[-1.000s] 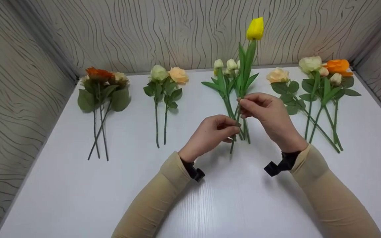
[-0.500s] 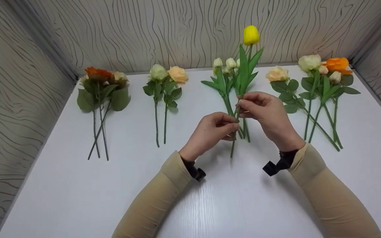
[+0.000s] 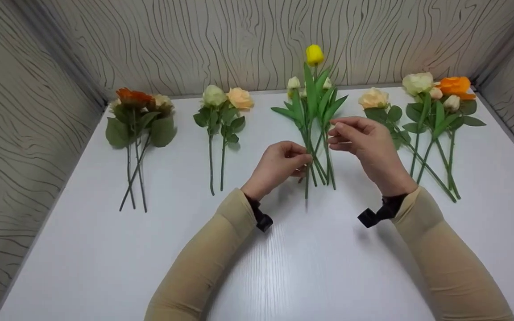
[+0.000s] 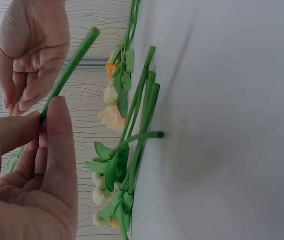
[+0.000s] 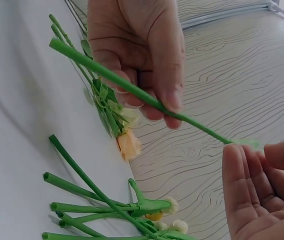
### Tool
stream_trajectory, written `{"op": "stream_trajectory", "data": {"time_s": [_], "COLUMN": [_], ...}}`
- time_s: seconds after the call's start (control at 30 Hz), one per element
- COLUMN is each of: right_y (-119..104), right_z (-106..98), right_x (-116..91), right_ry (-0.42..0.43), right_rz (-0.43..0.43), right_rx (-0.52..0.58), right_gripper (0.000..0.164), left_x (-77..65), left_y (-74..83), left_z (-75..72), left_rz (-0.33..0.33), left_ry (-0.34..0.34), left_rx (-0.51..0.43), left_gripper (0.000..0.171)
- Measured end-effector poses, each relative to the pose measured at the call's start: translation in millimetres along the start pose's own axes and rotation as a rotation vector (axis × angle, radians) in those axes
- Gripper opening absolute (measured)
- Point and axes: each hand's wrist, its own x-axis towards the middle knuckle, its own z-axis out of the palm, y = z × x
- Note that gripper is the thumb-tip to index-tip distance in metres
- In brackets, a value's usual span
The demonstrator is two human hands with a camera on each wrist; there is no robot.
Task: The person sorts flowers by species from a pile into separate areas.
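Near the far left corner of the white desk [image 3: 105,267], a rust-orange flower [image 3: 134,98] is laid among cream blooms [image 3: 163,102], the dark stems crossed and pointed toward the near edge. Farther right, by the far edge, a pale green rose [image 3: 214,96] and a peach rose [image 3: 240,98] are set side by side. Right of the far edge's middle, the stem of a yellow tulip [image 3: 315,55] is pinched between thumb and fingers of the left hand [image 3: 277,167]; the tulip is held above the desk, its bloom seen against the patterned wall [image 3: 172,49]. Beneath it, white tulips [image 3: 293,83] are laid near the far edge, partly covered by its leaves. Just right of the stem, the right hand [image 3: 366,145] is held in the air, fingers loosely bent, thumb and forefinger parted, nothing grasped. Beyond it, a second peach rose [image 3: 374,98] is laid, and by the far right corner a cream rose [image 3: 418,83] and a bright orange flower [image 3: 454,87] are grouped
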Motion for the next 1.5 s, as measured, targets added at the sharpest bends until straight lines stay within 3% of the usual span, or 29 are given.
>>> {"op": "stream_trajectory", "data": {"time_s": [0.2, 0.4, 0.6, 0.97, 1.23, 1.33, 1.5], "right_y": [-1, 1, 3, 10, 13, 10, -8], "right_z": [-8, -6, -1, -2, -31, -52, -100], "right_x": [1, 1, 1, 2, 4, 7, 7], "right_ry": [0.021, 0.009, -0.009, -0.018, 0.055, 0.103, 0.194], "right_rz": [-0.004, -0.002, 0.0, 0.016, 0.073, 0.112, 0.222], "right_rx": [0.001, 0.003, -0.03, -0.05, -0.149, -0.25, -0.455], "right_gripper": [0.036, 0.034, 0.036, 0.035, 0.037, 0.04, 0.048], "left_x": [33.5, 52.9, 57.8, 51.2, 40.4, 31.2, 8.0], "left_y": [1.4, -4.6, -12.0, -10.9, -0.9, 4.9, 13.4], "left_z": [-0.3, 1.2, 2.7, -3.5, -8.1, -1.6, 19.0], "left_rz": [-0.096, -0.151, -0.159, -0.166, -0.069, 0.025, 0.252], "left_ry": [0.072, 0.134, 0.13, 0.081, 0.084, 0.052, -0.064], "left_rx": [0.052, 0.107, 0.186, 0.19, 0.312, 0.428, 0.699], "left_gripper": [0.011, 0.012, 0.011, 0.019, 0.03, 0.035, 0.041]}}
